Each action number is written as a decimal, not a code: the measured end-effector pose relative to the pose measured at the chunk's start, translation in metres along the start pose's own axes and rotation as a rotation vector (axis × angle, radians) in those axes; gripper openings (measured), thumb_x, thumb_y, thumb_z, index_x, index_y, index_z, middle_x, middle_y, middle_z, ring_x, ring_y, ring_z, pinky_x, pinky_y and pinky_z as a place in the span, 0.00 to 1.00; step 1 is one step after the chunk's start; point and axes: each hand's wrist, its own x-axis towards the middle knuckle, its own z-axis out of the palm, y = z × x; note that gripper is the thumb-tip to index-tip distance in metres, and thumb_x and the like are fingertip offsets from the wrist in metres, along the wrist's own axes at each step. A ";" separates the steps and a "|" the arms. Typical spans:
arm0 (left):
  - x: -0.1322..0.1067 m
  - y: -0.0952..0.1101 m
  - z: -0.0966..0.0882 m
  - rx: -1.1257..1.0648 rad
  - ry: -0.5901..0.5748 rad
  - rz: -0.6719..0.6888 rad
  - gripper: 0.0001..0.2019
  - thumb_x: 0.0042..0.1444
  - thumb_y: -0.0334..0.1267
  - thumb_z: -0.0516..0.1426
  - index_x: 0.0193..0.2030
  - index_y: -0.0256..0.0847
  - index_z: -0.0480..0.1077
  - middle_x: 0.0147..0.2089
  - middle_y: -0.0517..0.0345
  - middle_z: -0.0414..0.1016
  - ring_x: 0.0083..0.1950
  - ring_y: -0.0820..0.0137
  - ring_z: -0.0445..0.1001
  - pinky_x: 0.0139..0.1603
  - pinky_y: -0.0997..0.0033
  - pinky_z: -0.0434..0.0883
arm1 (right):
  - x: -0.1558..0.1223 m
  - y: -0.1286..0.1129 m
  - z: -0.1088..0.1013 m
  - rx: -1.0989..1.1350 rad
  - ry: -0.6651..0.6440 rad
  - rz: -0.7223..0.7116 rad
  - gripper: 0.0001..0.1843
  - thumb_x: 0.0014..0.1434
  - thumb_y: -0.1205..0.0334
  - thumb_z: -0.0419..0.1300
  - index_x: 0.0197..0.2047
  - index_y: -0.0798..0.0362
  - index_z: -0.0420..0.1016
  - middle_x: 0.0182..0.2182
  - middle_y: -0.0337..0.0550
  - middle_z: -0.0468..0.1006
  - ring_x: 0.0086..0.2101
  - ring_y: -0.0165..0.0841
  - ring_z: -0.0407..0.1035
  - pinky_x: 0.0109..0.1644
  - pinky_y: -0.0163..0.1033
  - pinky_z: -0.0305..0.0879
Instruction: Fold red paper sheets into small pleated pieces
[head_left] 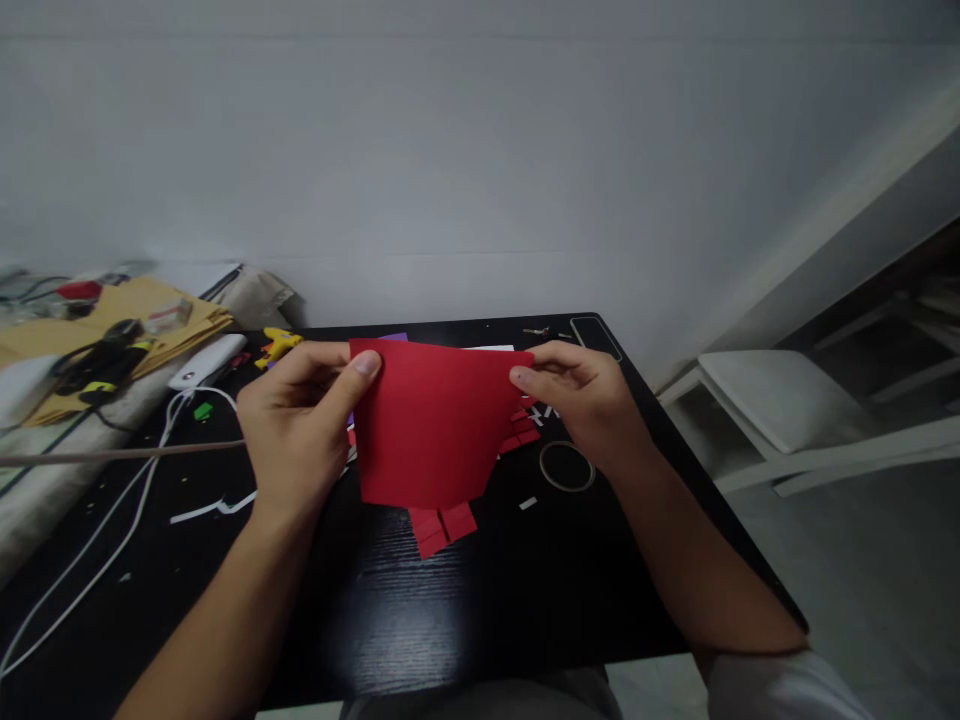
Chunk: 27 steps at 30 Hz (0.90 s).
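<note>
A sheet of red paper (431, 425) is held up over the black table, slightly curved. My left hand (311, 410) pinches its upper left corner, thumb in front and fingers behind. At the upper right corner, my right hand (577, 395) pinches the same sheet between thumb and fingers. Below the sheet's lower edge, small red paper pieces (442, 527) lie on the table. More red pieces (520, 430) show past its right side, near small white scraps. The sheet hides part of what lies behind it, including some purple paper (396, 337).
A round ring (567, 466) lies by my right forearm. White cables (142, 490), a white power bank-like device (208, 362) and a yellow toy (279, 346) are at the left. Brown envelopes (135, 310) are piled farther left. A white stool (757, 400) stands right of the black table (555, 600).
</note>
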 end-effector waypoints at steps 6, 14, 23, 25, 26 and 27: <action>-0.002 0.001 0.001 -0.016 -0.003 0.009 0.02 0.60 0.37 0.70 0.36 0.45 0.83 0.33 0.66 0.83 0.33 0.76 0.75 0.35 0.75 0.73 | -0.003 0.002 -0.001 0.032 0.070 -0.061 0.06 0.60 0.56 0.72 0.35 0.47 0.85 0.30 0.36 0.82 0.31 0.31 0.76 0.38 0.38 0.77; -0.003 0.000 0.003 0.013 0.035 -0.013 0.03 0.59 0.39 0.70 0.36 0.45 0.82 0.33 0.66 0.82 0.32 0.74 0.74 0.34 0.72 0.72 | -0.003 0.004 0.001 0.029 0.048 -0.027 0.09 0.62 0.53 0.70 0.35 0.48 0.85 0.31 0.39 0.84 0.32 0.32 0.77 0.37 0.38 0.77; 0.009 0.000 -0.005 -0.009 -0.176 -0.010 0.05 0.59 0.37 0.69 0.34 0.43 0.79 0.30 0.64 0.78 0.31 0.75 0.71 0.32 0.74 0.71 | -0.001 -0.004 -0.003 -0.155 0.161 -0.093 0.06 0.57 0.58 0.73 0.30 0.49 0.85 0.26 0.37 0.81 0.27 0.31 0.73 0.31 0.37 0.72; 0.014 0.006 -0.011 0.016 -0.315 -0.003 0.05 0.57 0.37 0.70 0.37 0.43 0.79 0.32 0.62 0.79 0.32 0.74 0.74 0.33 0.74 0.73 | -0.004 -0.009 -0.008 -0.171 0.113 -0.078 0.06 0.57 0.58 0.73 0.30 0.49 0.85 0.25 0.37 0.81 0.27 0.31 0.72 0.30 0.37 0.70; 0.015 0.010 -0.014 0.033 -0.378 0.015 0.07 0.56 0.37 0.70 0.40 0.44 0.80 0.36 0.60 0.81 0.35 0.72 0.76 0.36 0.73 0.75 | -0.007 -0.013 -0.010 -0.175 0.067 -0.066 0.07 0.57 0.57 0.73 0.30 0.49 0.85 0.25 0.37 0.81 0.27 0.31 0.72 0.30 0.37 0.70; 0.015 0.013 -0.017 0.051 -0.424 0.046 0.09 0.56 0.38 0.70 0.43 0.44 0.80 0.40 0.58 0.82 0.39 0.70 0.78 0.40 0.72 0.77 | -0.010 -0.017 -0.012 -0.179 0.010 -0.053 0.07 0.57 0.57 0.73 0.30 0.49 0.85 0.26 0.38 0.81 0.27 0.31 0.73 0.30 0.37 0.70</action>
